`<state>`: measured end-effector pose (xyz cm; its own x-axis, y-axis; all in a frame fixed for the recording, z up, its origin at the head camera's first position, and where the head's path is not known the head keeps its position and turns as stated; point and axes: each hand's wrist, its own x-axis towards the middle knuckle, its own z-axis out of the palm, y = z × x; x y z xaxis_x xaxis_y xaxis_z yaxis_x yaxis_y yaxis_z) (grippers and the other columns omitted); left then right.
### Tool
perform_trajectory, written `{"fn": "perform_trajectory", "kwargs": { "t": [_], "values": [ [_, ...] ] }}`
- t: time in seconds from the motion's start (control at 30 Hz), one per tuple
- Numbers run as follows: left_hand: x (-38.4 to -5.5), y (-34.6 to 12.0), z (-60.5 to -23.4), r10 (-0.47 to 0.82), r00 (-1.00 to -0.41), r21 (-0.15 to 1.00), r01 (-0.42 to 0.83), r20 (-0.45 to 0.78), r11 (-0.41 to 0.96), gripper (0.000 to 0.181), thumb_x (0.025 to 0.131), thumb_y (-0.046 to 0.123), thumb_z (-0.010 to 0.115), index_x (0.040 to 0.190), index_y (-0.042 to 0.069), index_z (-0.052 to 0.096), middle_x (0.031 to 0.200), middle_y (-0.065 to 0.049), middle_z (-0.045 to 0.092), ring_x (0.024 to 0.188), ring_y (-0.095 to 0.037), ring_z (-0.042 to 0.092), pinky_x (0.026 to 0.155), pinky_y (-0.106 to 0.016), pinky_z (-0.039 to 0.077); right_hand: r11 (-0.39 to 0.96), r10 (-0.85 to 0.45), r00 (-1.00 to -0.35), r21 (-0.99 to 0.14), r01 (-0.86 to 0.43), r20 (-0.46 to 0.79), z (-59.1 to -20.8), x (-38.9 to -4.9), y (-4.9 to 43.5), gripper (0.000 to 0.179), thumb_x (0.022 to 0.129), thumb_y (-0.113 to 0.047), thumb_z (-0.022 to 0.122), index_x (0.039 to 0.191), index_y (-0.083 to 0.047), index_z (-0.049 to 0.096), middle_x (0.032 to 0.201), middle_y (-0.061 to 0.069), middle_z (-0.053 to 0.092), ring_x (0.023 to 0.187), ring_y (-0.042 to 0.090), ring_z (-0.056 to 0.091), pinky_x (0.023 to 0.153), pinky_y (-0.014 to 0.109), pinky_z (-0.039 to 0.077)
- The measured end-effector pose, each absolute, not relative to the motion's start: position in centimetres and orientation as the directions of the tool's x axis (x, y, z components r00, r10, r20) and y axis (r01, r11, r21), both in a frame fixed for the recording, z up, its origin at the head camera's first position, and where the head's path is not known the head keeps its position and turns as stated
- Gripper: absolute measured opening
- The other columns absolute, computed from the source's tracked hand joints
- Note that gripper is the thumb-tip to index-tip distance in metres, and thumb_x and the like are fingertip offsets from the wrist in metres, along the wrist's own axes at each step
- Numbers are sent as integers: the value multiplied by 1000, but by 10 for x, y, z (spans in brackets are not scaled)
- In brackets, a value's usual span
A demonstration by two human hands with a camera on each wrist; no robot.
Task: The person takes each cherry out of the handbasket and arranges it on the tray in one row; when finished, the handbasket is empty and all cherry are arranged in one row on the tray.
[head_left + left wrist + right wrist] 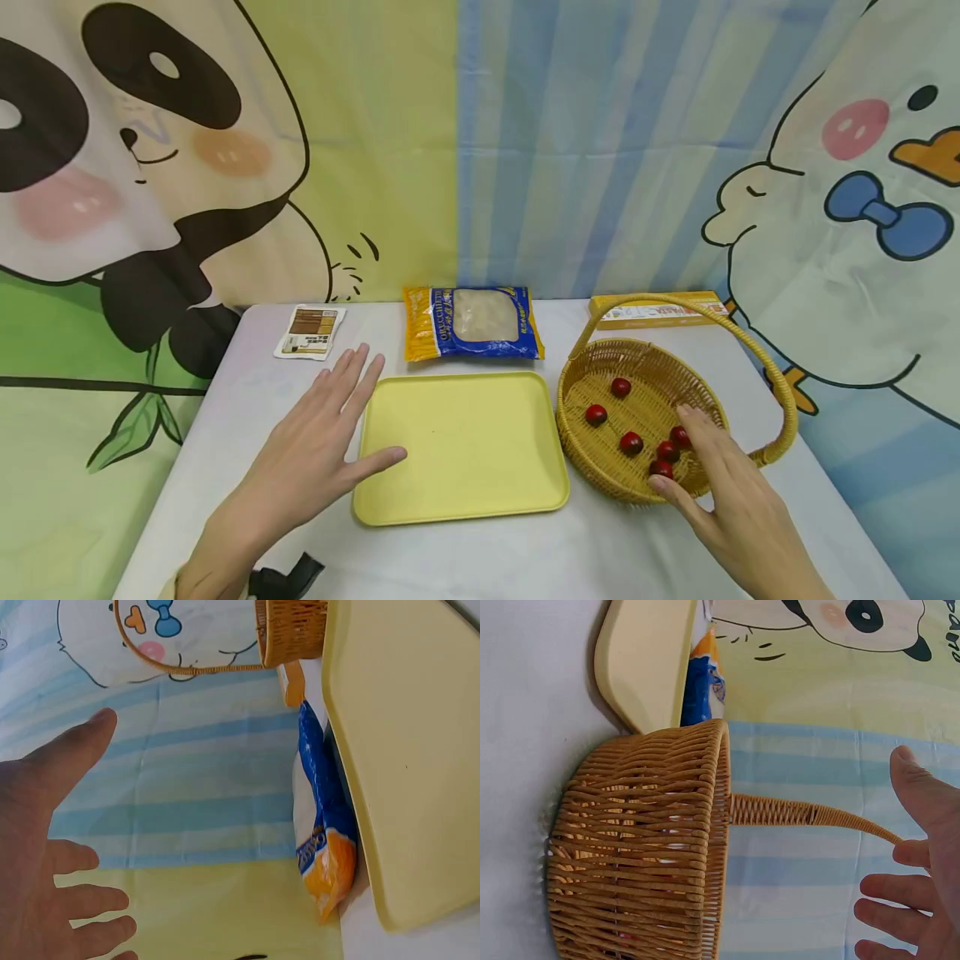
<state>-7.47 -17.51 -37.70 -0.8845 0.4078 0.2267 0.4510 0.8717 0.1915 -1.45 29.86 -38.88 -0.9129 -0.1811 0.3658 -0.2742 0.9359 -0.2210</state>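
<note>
The left hand (318,442), at the left edge of the yellow tray (465,450), and the right hand (738,504), above the wicker basket (600,479), are both spread, fingers extended, grasping nothing. The red cherries (632,443) lie in the basket, toward the right edge of the table (450,567). Probable hazards: a wrist catching the arched handle (785,400) could tip the basket; a round cherry pinched off-centre could roll away. The head view shows the cherries, largely screened by wickerwork in the right-wrist view, which alone shows fingers clear of the rim.
</note>
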Motion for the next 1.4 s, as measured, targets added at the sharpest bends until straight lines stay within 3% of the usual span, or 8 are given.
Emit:
{"fn": "perform_trajectory", "kwargs": {
  "t": [0.17,0.43,0.63,0.97,1.17,1.4],
  "values": [
    [-80,-162,-375,423,-879,289,473,220,832,110,93,70,64,170,22,2,177,0,7,163,-27,17,122,-56,35,940,-158,-917,-229,-253,365,-389,-12,299,109,78,-40,91,167,-23,29,161,15,47,136,46,53,96,69,48],
    [-90,-143,-381,490,-814,351,578,312,737,106,92,52,78,169,19,15,173,-6,26,154,-28,38,116,-52,45,937,-98,-928,-280,-207,359,-395,-6,300,113,76,-34,93,167,-20,28,158,23,48,131,50,55,92,71,49],
    [-95,-127,-384,492,-829,484,557,267,675,92,93,50,77,167,24,29,167,-2,40,148,-25,48,112,-51,49,945,-39,-942,-295,-144,333,-397,-3,301,115,75,-36,94,167,-21,27,157,25,48,129,52,54,91,73,49],
    [-109,-102,-392,518,-816,662,540,258,521,75,93,47,78,156,18,50,154,3,57,141,-21,56,112,-45,50,935,14,-946,-339,-101,323,-403,3,305,112,77,-34,94,167,-22,28,158,23,48,131,50,53,91,73,49],
    [-113,-91,-395,515,-824,732,499,236,464,73,92,47,79,155,20,53,152,3,59,134,-28,62,110,-47,51,930,60,-944,-361,-65,325,-410,8,308,112,78,-33,93,167,-22,27,154,27,49,130,51,52,89,74,48],
    [-116,-83,-399,514,-836,800,437,193,411,70,92,49,78,154,27,53,153,6,57,136,-30,60,113,-47,49,931,129,-951,-365,19,280,-417,13,308,110,82,-37,90,168,-19,24,154,30,47,129,53,49,90,76,47]
  ]
}}
